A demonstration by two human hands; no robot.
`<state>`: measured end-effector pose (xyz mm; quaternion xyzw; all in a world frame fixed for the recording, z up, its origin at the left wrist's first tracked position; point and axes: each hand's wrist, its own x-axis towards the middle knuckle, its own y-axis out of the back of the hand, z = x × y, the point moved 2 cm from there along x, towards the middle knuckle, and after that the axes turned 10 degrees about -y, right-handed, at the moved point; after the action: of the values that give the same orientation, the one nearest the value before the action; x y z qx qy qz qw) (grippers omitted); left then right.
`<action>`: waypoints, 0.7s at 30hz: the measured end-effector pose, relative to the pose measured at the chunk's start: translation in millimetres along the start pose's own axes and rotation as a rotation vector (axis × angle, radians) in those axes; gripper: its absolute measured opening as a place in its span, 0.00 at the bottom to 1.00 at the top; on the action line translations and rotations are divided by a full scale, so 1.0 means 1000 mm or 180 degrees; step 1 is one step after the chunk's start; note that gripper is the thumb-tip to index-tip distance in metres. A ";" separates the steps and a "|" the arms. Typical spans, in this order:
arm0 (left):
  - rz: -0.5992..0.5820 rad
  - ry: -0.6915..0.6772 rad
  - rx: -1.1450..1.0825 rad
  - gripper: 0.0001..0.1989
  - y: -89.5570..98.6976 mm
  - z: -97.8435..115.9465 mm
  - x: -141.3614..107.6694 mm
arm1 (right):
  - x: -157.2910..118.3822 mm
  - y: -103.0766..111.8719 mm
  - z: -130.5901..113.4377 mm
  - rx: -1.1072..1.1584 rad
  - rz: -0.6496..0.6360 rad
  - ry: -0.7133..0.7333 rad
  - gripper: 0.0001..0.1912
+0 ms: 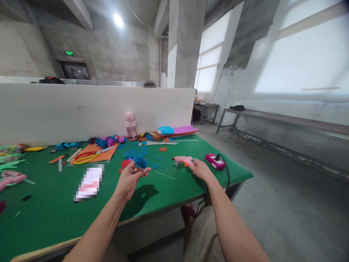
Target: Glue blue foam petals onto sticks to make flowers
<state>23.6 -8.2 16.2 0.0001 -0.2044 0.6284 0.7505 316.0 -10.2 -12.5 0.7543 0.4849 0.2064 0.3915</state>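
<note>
Clearly, the left hand (131,177) has its thumb and fingertips pinched narrow on a blue fabric-like flower (140,161), which sits at the top of the fingers, above the green-covered table (177,189). The right hand (201,169) curls its fingers around the rear of a pink glue gun (182,159); the gun's body juts out past the fingertips, with its nozzle towards the left hand (whether the gun rests on the table or is lifted, I cannot tell). Loose blue cutouts (159,158) lie beyond and between the two hands, and a thin clear strand (164,174) lies between them, too. Just right of the right hand sits a magenta power socket (215,161) with a black plug (217,157) in it.
</note>
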 end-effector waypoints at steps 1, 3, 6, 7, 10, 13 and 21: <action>0.0016 0.0004 0.0011 0.16 0.000 0.000 0.000 | -0.003 0.000 -0.003 0.0192 0.0020 0.0077 0.13; 0.0032 0.0010 0.0007 0.17 0.000 -0.002 0.001 | -0.012 0.000 -0.013 0.0953 0.0005 0.0297 0.13; 0.0023 0.0012 -0.0011 0.17 0.002 -0.006 0.002 | -0.034 -0.001 -0.036 0.2317 -0.0307 0.0613 0.18; 0.0033 0.0002 -0.0026 0.17 0.003 -0.007 0.003 | -0.041 -0.002 -0.044 0.2490 -0.0507 0.0712 0.19; 0.0128 -0.0044 -0.0121 0.18 0.007 -0.010 0.005 | -0.061 -0.006 -0.065 0.2602 -0.0921 0.0851 0.18; 0.0248 -0.0108 -0.0154 0.17 0.011 -0.011 0.006 | -0.074 -0.007 -0.077 0.2587 -0.0933 0.1067 0.16; 0.0321 -0.0337 0.0043 0.15 0.013 -0.009 0.006 | -0.097 0.002 -0.090 0.2381 -0.1085 0.1633 0.21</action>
<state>14.7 2.8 6.7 0.0281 -0.2393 0.6660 0.7060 212.3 -62.5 50.6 0.6779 0.7235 0.1301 -0.0106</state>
